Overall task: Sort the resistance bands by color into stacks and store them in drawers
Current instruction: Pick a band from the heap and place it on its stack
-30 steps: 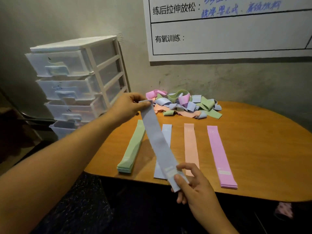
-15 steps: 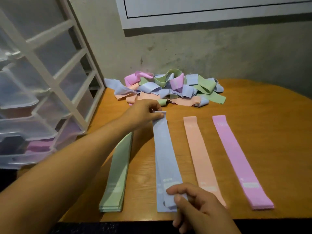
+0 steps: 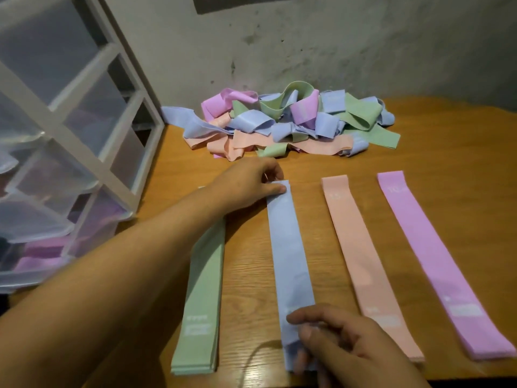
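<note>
We see the pale blue band [image 3: 288, 261] flat by the table [image 3: 436, 155] front edge, left hand [image 3: 249, 186] pinching its far end, right hand [image 3: 347, 340] gripping its near end; green stack [image 3: 204, 292] partly under the forearm, mixed pile [image 3: 293, 121] at the back edge

table [image 3: 447, 152]: orange-brown wood grain | wall [image 3: 363, 46]: grey, stained | dark board edge [image 3: 237, 2]: top of wall

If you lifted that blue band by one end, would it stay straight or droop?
Probably droop: same-looking bands in the pile curl and fold over themselves, so the blue band seems soft and floppy. It looks thin and likely light, lying flat; it shouldn't roll.
</note>
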